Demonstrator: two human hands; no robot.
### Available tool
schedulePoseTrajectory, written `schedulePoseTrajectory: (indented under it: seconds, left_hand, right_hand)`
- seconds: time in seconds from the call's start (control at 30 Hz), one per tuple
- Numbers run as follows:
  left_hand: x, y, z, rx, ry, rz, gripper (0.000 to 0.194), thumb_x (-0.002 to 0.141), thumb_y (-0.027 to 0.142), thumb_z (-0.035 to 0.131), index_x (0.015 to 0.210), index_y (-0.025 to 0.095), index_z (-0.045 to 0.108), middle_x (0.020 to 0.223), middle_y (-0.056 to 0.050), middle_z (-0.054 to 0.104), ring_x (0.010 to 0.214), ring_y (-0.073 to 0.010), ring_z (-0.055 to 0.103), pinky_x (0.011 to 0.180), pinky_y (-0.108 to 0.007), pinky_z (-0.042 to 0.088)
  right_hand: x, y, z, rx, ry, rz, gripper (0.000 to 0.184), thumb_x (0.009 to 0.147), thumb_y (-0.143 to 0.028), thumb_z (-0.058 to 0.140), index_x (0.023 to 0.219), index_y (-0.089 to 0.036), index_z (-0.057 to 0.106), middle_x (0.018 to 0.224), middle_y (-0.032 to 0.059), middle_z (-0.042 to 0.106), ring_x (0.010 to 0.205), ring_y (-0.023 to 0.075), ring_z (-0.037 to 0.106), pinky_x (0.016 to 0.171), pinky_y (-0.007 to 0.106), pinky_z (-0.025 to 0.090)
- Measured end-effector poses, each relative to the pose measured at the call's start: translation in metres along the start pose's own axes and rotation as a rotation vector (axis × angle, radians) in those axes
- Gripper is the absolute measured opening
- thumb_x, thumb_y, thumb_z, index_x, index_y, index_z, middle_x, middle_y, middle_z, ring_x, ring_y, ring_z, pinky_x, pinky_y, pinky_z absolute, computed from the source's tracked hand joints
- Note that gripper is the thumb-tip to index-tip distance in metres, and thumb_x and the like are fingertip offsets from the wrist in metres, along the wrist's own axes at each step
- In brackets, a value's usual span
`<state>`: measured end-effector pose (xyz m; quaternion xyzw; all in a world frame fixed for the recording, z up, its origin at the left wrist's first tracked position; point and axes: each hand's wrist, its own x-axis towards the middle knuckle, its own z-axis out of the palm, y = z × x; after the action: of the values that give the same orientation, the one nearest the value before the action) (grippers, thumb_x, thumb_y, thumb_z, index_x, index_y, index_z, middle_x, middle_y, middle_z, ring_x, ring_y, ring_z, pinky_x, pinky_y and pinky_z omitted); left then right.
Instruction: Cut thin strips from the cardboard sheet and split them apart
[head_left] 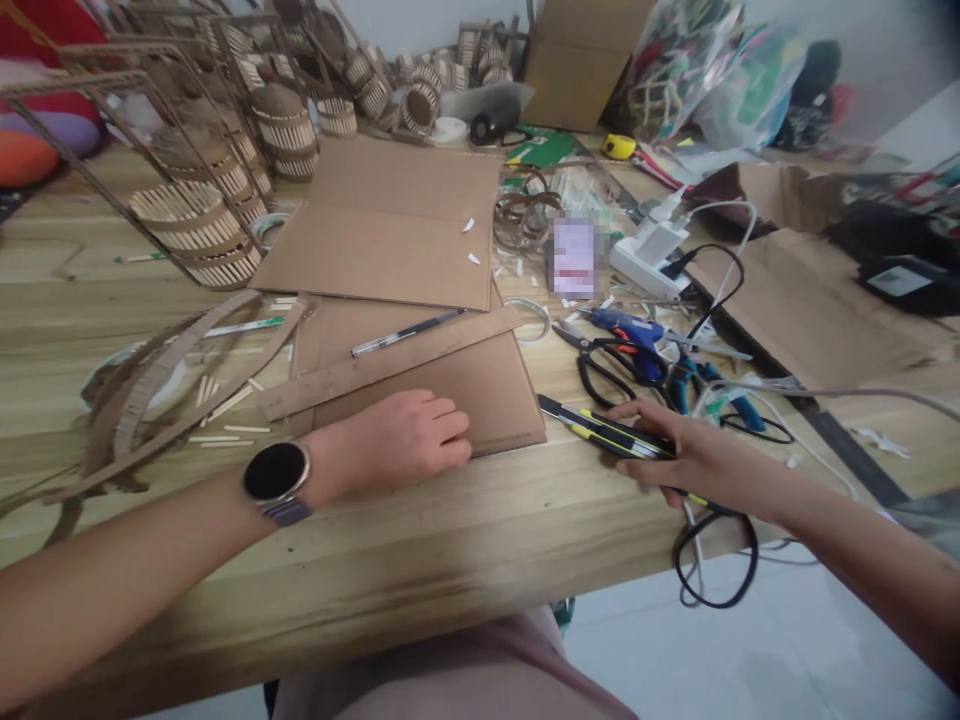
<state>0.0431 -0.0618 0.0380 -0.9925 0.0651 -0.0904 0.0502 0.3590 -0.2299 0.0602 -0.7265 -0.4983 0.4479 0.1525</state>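
Note:
My left hand (409,435), with a dark watch on its wrist, rests over the near edge of a cardboard sheet (502,395). Its fingers are curled in, and nothing shows in them. In my right hand (682,450) is a black and yellow utility knife (600,430), held just above the table with its tip pointing left toward the sheet's corner. Across that sheet lie a cardboard strip (405,358) and a pen (405,334). A larger cardboard sheet (397,225) overlaps it farther back.
Scissors (604,365), a blue glue gun (626,325) and blue-handled pliers (720,395) lie beyond my right hand. A power strip (649,265) with cables stands behind them. Small slatted buckets (199,230) fill the back left. Curved cardboard strips (142,400) and small sticks (225,405) lie at left.

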Motion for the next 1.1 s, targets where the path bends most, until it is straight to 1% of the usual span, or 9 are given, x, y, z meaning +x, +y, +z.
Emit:
schedulePoseTrajectory:
  seconds: [0.03, 0.07, 0.13, 0.2, 0.27, 0.4, 0.6, 0.93, 1.1]
  left_hand:
    - [0.006, -0.002, 0.004, -0.024, 0.023, -0.005, 0.019, 0.099, 0.029, 0.050, 0.096, 0.020, 0.066, 0.093, -0.005, 0.068, 0.082, -0.0185, 0.060, 0.072, -0.032, 0.045]
    - [0.011, -0.004, 0.008, -0.043, 0.042, -0.015, 0.027, 0.100, 0.036, 0.048, 0.112, 0.019, 0.065, 0.111, -0.008, 0.068, 0.098, -0.0210, 0.060, 0.086, -0.035, 0.046]
    - [0.016, -0.005, 0.016, -0.091, 0.035, -0.028, 0.049, 0.100, 0.048, 0.043, 0.137, 0.016, 0.051, 0.142, -0.011, 0.054, 0.128, -0.0259, 0.047, 0.109, -0.041, 0.034]
    - [0.017, -0.003, 0.023, -0.137, -0.013, -0.028, 0.058, 0.101, 0.052, 0.038, 0.147, 0.017, 0.040, 0.156, -0.008, 0.039, 0.144, -0.0272, 0.028, 0.119, -0.045, 0.018]
    - [0.017, -0.002, 0.026, -0.176, -0.068, -0.027, 0.055, 0.102, 0.051, 0.034, 0.150, 0.023, 0.037, 0.159, -0.003, 0.034, 0.149, -0.0253, 0.019, 0.122, -0.046, 0.010]
    - [0.016, 0.002, 0.027, -0.212, -0.111, -0.022, 0.054, 0.103, 0.051, 0.031, 0.150, 0.025, 0.036, 0.160, 0.000, 0.031, 0.150, -0.0233, 0.017, 0.122, -0.047, 0.008]
    - [0.017, 0.005, 0.026, -0.208, -0.080, -0.008, 0.053, 0.104, 0.049, 0.029, 0.149, 0.021, 0.039, 0.159, -0.003, 0.033, 0.149, -0.0251, 0.022, 0.121, -0.047, 0.012]
    - [0.017, 0.005, 0.028, -0.223, -0.072, -0.023, 0.048, 0.106, 0.044, 0.028, 0.147, 0.023, 0.042, 0.159, -0.001, 0.032, 0.149, -0.0235, 0.023, 0.121, -0.045, 0.013]
    - [0.017, 0.004, 0.029, -0.203, -0.061, -0.018, 0.049, 0.106, 0.045, 0.026, 0.147, 0.024, 0.042, 0.158, 0.000, 0.033, 0.148, -0.0241, 0.024, 0.121, -0.044, 0.013]
  right_hand:
    - [0.002, 0.000, -0.001, -0.081, 0.025, -0.069, 0.044, 0.077, -0.051, 0.069, 0.111, -0.025, 0.059, 0.079, 0.0011, 0.069, 0.046, 0.0149, 0.059, 0.044, 0.030, 0.052]
    - [0.003, 0.001, -0.003, -0.171, 0.059, -0.152, 0.040, 0.079, -0.050, 0.067, 0.109, -0.025, 0.062, 0.085, 0.0031, 0.071, 0.056, 0.0185, 0.065, 0.051, 0.032, 0.056]
    - [0.006, 0.004, -0.005, -0.351, 0.137, -0.322, 0.037, 0.081, -0.047, 0.064, 0.111, -0.025, 0.066, 0.099, 0.0067, 0.073, 0.080, 0.0253, 0.071, 0.069, 0.038, 0.059]
    - [0.007, 0.008, -0.006, -0.480, 0.182, -0.430, 0.041, 0.084, -0.046, 0.061, 0.119, -0.026, 0.066, 0.105, 0.0085, 0.072, 0.092, 0.0277, 0.070, 0.077, 0.040, 0.058]
    - [0.008, 0.012, -0.005, -0.542, 0.190, -0.468, 0.043, 0.088, -0.046, 0.057, 0.124, -0.026, 0.064, 0.101, 0.0090, 0.071, 0.091, 0.0268, 0.070, 0.076, 0.039, 0.058]
    - [0.007, 0.018, -0.002, -0.564, 0.176, -0.517, 0.043, 0.092, -0.046, 0.053, 0.128, -0.024, 0.062, 0.100, 0.0101, 0.068, 0.092, 0.0253, 0.068, 0.080, 0.038, 0.058]
    - [0.004, 0.025, -0.002, -0.619, 0.168, -0.603, 0.046, 0.095, -0.037, 0.050, 0.138, -0.022, 0.054, 0.112, 0.0126, 0.065, 0.103, 0.0249, 0.066, 0.087, 0.037, 0.056]
    - [0.005, 0.027, 0.002, -0.694, 0.214, -0.705, 0.043, 0.095, -0.031, 0.050, 0.137, -0.022, 0.055, 0.113, 0.0121, 0.065, 0.100, 0.0234, 0.065, 0.085, 0.034, 0.055]
    - [0.004, 0.031, 0.005, -0.728, 0.249, -0.700, 0.042, 0.096, -0.032, 0.047, 0.134, -0.019, 0.056, 0.113, 0.0139, 0.064, 0.099, 0.0247, 0.064, 0.085, 0.036, 0.054]
